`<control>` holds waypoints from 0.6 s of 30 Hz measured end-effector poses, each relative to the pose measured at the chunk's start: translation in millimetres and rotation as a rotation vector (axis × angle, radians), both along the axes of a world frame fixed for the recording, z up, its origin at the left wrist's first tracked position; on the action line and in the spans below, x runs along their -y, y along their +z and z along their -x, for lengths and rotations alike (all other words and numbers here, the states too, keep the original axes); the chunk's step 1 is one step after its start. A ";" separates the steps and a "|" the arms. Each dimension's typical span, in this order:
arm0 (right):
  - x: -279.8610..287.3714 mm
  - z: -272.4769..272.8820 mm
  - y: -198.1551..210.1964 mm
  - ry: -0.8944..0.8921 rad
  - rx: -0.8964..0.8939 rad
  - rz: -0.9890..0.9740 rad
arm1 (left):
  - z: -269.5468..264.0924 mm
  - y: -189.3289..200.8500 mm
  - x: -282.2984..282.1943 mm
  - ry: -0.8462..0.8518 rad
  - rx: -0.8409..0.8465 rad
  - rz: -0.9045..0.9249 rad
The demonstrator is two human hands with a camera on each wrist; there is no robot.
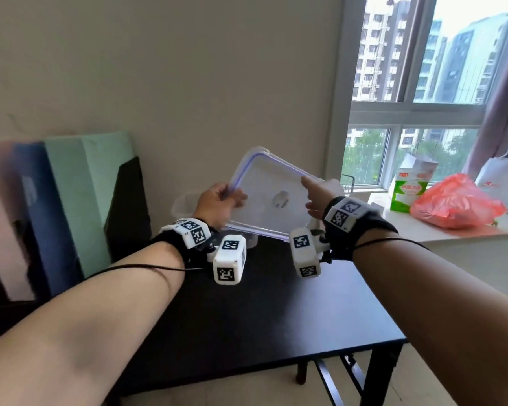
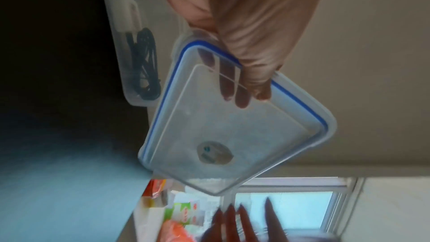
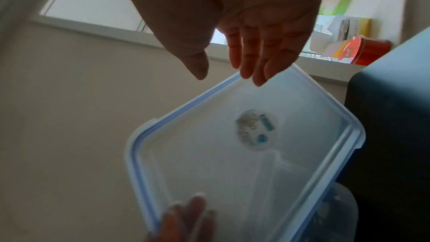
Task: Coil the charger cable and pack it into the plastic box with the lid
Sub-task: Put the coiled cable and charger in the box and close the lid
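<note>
A: Head view, item one: lid, tilted in the air above the plastic box. Holder?

B: Left hand grips its near-left edge; right hand, fingers straight, reaches its right edge.

A: Cable?

B: Coiled inside the box, below-left of the lid.

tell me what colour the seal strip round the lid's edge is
Blue, on the clear lid; the left wrist view shows it best.

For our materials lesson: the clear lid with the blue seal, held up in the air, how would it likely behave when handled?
Probably light: the left hand alone grips the lid at one edge, tilted in the air. Likely fairly stiff, since it shows no sag or bend. Its smooth plastic could be slippery; the right hand reaches its far edge with straight fingers, perhaps to steady it.
</note>
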State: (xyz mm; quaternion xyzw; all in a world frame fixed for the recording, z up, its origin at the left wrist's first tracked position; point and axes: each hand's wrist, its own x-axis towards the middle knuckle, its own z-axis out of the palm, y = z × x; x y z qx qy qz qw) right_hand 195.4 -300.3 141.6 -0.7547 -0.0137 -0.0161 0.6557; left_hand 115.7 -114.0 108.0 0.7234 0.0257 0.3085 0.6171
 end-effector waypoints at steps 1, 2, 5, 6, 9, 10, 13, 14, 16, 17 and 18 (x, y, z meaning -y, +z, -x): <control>-3.4 -4.1 -5.5 -0.046 0.020 0.085 | 1.0 2.6 -10.4 0.014 -0.015 0.037; -6.5 -6.3 -11.0 -0.085 0.021 0.190 | 0.8 4.5 -22.5 0.027 -0.028 0.095; -20.1 -6.4 -26.2 -0.127 -0.025 0.429 | -0.1 9.6 -61.7 0.047 -0.032 0.319; -27.8 -9.8 -31.4 -0.099 -0.018 0.415 | -0.4 11.2 -73.2 0.046 -0.024 0.395; -49.7 -20.6 -38.6 0.030 0.047 0.166 | 1.1 17.4 -94.5 0.032 -0.028 0.509; -60.2 -27.0 -39.7 0.060 0.071 0.101 | -1.6 18.5 -103.2 0.041 -0.037 0.502; -84.6 -40.8 -39.3 0.090 0.135 0.086 | -8.0 19.5 -125.2 0.105 -0.077 0.441; -92.0 -47.0 -39.4 0.096 0.148 0.104 | -12.6 17.8 -133.8 0.133 -0.086 0.424; -102.7 -57.9 -38.7 0.105 0.173 0.172 | -19.7 14.0 -146.2 0.165 -0.127 0.371; -108.0 -63.2 -37.7 0.105 0.188 0.230 | -25.3 11.4 -152.2 0.188 -0.161 0.321; -110.8 -67.0 -36.8 0.105 0.199 0.287 | -30.5 8.4 -157.7 0.225 -0.198 0.257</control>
